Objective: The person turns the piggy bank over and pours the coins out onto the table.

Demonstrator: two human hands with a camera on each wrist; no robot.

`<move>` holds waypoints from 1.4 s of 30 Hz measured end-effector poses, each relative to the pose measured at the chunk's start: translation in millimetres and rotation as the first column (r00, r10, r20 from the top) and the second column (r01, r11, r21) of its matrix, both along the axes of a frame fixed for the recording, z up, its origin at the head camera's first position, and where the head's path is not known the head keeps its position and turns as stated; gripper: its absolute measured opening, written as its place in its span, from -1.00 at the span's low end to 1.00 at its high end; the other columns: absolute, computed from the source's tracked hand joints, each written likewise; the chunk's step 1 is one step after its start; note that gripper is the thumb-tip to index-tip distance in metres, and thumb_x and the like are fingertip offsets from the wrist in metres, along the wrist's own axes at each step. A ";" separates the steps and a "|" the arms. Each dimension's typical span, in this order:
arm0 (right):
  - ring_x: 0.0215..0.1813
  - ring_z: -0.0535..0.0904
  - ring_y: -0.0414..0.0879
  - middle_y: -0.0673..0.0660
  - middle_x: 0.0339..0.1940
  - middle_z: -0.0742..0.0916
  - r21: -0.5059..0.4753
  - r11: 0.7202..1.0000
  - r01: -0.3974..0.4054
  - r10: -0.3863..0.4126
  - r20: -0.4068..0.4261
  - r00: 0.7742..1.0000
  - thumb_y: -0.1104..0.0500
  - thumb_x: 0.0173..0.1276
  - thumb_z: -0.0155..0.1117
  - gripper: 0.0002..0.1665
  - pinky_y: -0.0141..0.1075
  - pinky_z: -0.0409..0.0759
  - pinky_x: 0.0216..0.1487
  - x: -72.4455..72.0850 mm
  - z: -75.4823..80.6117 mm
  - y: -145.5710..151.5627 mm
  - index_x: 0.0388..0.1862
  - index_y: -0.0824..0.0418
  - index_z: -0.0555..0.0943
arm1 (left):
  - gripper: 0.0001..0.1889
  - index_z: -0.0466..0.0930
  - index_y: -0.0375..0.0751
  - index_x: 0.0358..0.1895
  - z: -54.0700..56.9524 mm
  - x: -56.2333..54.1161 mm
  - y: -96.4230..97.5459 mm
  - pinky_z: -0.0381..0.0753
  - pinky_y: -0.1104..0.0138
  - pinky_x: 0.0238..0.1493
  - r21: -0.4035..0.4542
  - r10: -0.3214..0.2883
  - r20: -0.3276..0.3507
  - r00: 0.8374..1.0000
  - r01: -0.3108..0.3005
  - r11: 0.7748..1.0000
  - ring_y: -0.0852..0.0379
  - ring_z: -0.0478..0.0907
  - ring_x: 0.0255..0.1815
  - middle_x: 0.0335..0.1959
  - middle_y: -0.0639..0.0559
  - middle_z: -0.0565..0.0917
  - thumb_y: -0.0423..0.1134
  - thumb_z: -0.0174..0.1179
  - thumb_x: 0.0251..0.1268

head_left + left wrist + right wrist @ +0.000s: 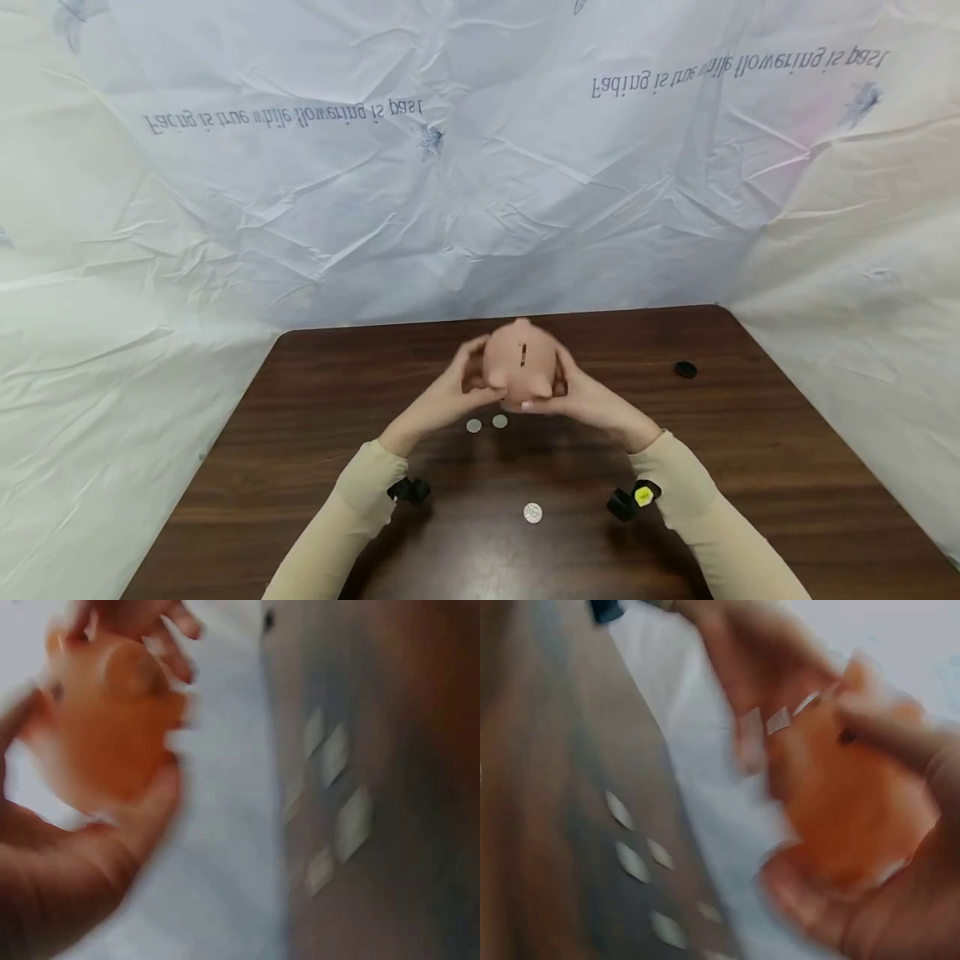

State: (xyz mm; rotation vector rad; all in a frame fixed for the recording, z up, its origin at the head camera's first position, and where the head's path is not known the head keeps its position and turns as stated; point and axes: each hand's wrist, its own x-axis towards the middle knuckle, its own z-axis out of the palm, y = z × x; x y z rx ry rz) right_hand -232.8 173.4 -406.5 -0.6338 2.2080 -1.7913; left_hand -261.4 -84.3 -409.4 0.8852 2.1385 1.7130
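Note:
A pink piggy bank (504,354) is held up above the brown table between both hands, its coin slot (523,355) facing the head camera. My left hand (452,393) grips its left side, and my right hand (588,398) grips the right side. Below lie pale round coins: one coin (532,512) nearer me and two beside the hands, one being this coin (474,426). Both wrist views are blurred; the left one shows several coins (354,823) under the piggy bank (112,750). Small flat bright pieces (778,720) appear beside it in the right wrist view.
A small black round object (686,369) lies at the table's right rear. White printed sheeting (450,225) hangs behind the table (337,375) and along both sides. Dark cameras are strapped to both wrists over cream sleeves (360,492).

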 end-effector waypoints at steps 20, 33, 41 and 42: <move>0.30 0.52 0.07 0.27 0.53 0.30 -0.056 0.995 0.081 -0.094 -0.279 0.956 0.14 0.30 0.51 0.33 -0.11 0.62 0.18 26.8 7.8 -9.7 0.68 -0.07 -0.29 | 0.01 -0.19 -0.01 0.66 17.5 44.0 1.9 0.60 0.16 0.18 -0.090 0.103 -0.423 0.900 -0.155 0.984 0.03 0.56 0.23 0.43 -0.07 0.40 -0.17 0.37 0.36; 0.33 0.45 0.17 0.38 0.53 0.27 -0.158 0.983 0.092 -0.181 -0.768 0.615 -0.10 0.21 0.55 0.36 -0.24 0.53 0.23 33.5 35.6 -15.2 0.65 0.20 -0.20 | 0.06 -0.09 -0.06 0.65 45.6 41.1 0.2 0.57 0.07 0.24 0.146 0.126 -0.678 0.724 -0.035 0.989 -0.16 0.48 0.30 0.51 -0.19 0.28 -0.47 0.42 0.20; 0.02 0.68 0.15 0.48 0.43 0.36 0.008 0.968 0.251 -0.251 0.064 0.966 -0.12 0.52 0.23 0.16 -0.15 0.72 -0.04 17.8 -5.5 -27.1 0.66 0.09 -0.38 | -0.09 -0.08 -0.07 0.65 2.3 23.7 13.4 0.69 0.15 0.04 -0.160 0.190 -0.064 0.980 -0.198 0.967 -0.02 0.69 0.04 0.35 -0.22 0.50 0.21 0.16 0.45; 0.01 0.68 0.20 0.50 0.42 0.36 0.036 0.967 0.252 -0.254 0.112 0.961 -0.15 0.53 0.19 0.16 -0.08 0.72 -0.03 16.3 -6.4 -28.0 0.66 0.10 -0.39 | -0.06 -0.08 -0.08 0.65 0.6 22.5 13.4 0.68 0.17 0.03 -0.200 0.205 -0.049 0.978 -0.211 0.957 0.00 0.70 0.03 0.35 -0.22 0.50 0.27 0.14 0.42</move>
